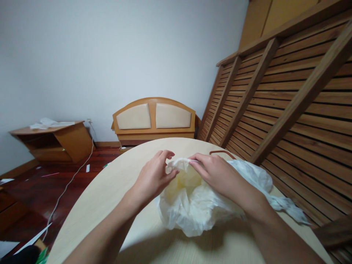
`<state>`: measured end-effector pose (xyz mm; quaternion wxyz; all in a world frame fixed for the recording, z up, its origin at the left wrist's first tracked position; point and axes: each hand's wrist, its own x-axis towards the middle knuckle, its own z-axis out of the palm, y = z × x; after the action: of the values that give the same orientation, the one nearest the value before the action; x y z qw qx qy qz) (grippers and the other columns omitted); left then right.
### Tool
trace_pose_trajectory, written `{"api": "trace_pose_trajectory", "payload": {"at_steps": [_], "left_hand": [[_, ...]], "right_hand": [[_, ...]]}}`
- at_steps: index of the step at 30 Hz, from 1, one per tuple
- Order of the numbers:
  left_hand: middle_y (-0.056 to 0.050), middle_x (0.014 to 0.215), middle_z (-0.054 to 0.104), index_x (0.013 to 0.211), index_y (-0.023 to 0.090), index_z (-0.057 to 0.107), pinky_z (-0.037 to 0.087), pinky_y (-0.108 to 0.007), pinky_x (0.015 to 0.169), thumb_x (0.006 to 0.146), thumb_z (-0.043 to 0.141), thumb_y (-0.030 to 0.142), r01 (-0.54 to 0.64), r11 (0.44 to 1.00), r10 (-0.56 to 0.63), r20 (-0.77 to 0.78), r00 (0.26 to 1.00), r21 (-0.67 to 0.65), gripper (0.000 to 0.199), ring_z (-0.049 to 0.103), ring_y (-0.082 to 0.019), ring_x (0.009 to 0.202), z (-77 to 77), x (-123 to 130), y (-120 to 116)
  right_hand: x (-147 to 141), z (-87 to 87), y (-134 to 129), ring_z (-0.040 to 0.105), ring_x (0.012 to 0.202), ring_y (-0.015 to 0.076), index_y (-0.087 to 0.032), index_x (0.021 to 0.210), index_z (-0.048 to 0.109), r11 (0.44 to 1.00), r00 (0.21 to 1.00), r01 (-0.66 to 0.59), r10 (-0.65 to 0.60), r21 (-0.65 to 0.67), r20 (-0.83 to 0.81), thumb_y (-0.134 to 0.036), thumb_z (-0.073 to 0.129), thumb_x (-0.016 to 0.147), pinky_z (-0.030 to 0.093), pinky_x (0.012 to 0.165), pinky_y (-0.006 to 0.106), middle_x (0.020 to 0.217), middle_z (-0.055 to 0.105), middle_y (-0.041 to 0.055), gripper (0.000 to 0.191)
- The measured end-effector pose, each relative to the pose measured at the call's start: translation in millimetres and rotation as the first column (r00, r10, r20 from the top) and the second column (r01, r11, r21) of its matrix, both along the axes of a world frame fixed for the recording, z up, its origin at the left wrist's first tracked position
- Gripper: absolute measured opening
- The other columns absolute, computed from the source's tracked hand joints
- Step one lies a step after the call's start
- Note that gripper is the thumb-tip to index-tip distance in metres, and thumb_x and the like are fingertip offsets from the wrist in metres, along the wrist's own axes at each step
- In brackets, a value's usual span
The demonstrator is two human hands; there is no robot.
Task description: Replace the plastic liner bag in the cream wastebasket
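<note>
A crumpled white plastic bag point(196, 211) stands on the round pale table point(90, 220), its mouth facing me and its inside looking yellowish. My right hand point(213, 168) pinches the far rim of this bag between thumb and fingers. On the other side of the rim is my left hand point(158, 172), its thumb and curled fingers apart, with the thumb tip close against the bag's edge. Whether anything rigid sits inside the bag, I cannot tell.
Another white plastic bag point(254, 176) lies right of my right hand, near a thin brown curved piece point(220, 152). Slatted wooden panels point(299, 121) lean along the right. Beyond the table are a headboard point(153, 115) and a low cabinet point(68, 143); a cable point(67, 185) crosses the floor.
</note>
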<state>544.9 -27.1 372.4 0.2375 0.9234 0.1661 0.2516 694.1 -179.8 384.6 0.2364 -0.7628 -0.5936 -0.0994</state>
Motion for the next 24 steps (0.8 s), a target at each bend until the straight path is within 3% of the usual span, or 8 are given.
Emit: {"api": "trace_pose_trajectory", "payload": {"at_steps": [6, 8, 10, 12, 14, 18, 24], "left_hand": [[-0.009, 0.106, 0.07, 0.121, 0.018, 0.054, 0.051, -0.036, 0.076, 0.084, 0.061, 0.014, 0.006, 0.995, -0.008, -0.027, 1.0, -0.095, 0.038, 0.066, -0.024, 0.09, -9.4, 9, 3], [-0.01, 0.107, 0.07, 0.121, 0.018, 0.054, 0.051, -0.037, 0.079, 0.083, 0.059, 0.011, 0.016, 0.996, -0.017, -0.008, 1.0, -0.092, 0.039, 0.066, -0.024, 0.093, -11.2, 11, 3], [-0.011, 0.11, 0.07, 0.12, 0.018, 0.054, 0.051, -0.039, 0.084, 0.082, 0.058, 0.009, 0.041, 0.996, -0.04, 0.015, 0.999, -0.081, 0.039, 0.066, -0.025, 0.099, -12.5, 12, 2], [-0.012, 0.114, 0.07, 0.122, 0.018, 0.053, 0.051, -0.041, 0.088, 0.081, 0.057, 0.007, 0.07, 0.995, -0.068, 0.022, 0.997, -0.076, 0.042, 0.066, -0.026, 0.103, -13.5, 12, 1], [-0.012, 0.118, 0.07, 0.124, 0.019, 0.052, 0.051, -0.042, 0.091, 0.08, 0.057, 0.006, 0.094, 0.992, -0.094, 0.008, 0.996, -0.083, 0.047, 0.066, -0.026, 0.105, -14.2, 12, -1], [-0.012, 0.12, 0.07, 0.129, 0.021, 0.05, 0.052, -0.042, 0.092, 0.079, 0.055, 0.004, 0.121, 0.987, -0.123, -0.015, 0.992, -0.109, 0.052, 0.066, -0.027, 0.108, -16.7, 13, -3], [-0.013, 0.126, 0.067, 0.134, 0.022, 0.047, 0.053, -0.041, 0.09, 0.076, 0.053, 0.002, 0.159, 0.977, -0.161, -0.002, 0.987, -0.144, 0.062, 0.065, -0.027, 0.11, -22.7, 13, -2]], "right_hand": [[5, 1.2, -7, 0.071, 0.077, 0.0225, -0.02, 0.089, 0.071, 0.985, 0.991, 0.123, -0.115, -0.121, 0.069, -0.028, 0.039, 0.103, 0.048, 0.07, 0.032, 0.083, 0.076, 0.0072, 0.036], [3, 0.2, -7, 0.072, 0.092, 0.0247, -0.019, 0.109, 0.071, 0.991, 0.991, 0.111, -0.106, -0.07, 0.081, -0.025, 0.045, 0.1, 0.052, 0.079, 0.034, 0.103, 0.076, 0.01, 0.028], [1, -0.9, -5, 0.067, 0.112, 0.0252, -0.02, 0.133, 0.061, 1.0, 0.997, 0.025, -0.025, 0.009, 0.079, -0.023, 0.053, 0.097, 0.051, 0.094, 0.037, 0.128, 0.069, 0.0101, 0.037], [0, -1.4, -3, 0.063, 0.12, 0.0233, -0.024, 0.139, 0.057, 0.996, 0.995, -0.073, 0.069, 0.048, 0.071, -0.023, 0.056, 0.096, 0.048, 0.102, 0.038, 0.136, 0.064, 0.0065, 0.043], [0, -0.6, -1, 0.066, 0.115, 0.0216, -0.027, 0.131, 0.065, 0.992, 0.991, -0.12, 0.117, 0.045, 0.06, -0.021, 0.057, 0.096, 0.049, 0.103, 0.037, 0.13, 0.069, 0.0034, 0.036], [4, 4.1, -2, 0.073, 0.099, 0.0209, -0.03, 0.116, 0.074, 0.995, 0.996, -0.08, 0.079, 0.056, 0.028, -0.015, 0.061, 0.092, 0.055, 0.092, 0.034, 0.112, 0.077, 0.0006, 0.031], [6, 5.2, -2, 0.075, 0.091, 0.0238, -0.027, 0.101, 0.08, 0.991, 0.993, 0.109, -0.112, 0.082, 0.028, -0.022, 0.059, 0.094, 0.055, 0.085, 0.034, 0.099, 0.08, 0.0045, 0.023]]}}
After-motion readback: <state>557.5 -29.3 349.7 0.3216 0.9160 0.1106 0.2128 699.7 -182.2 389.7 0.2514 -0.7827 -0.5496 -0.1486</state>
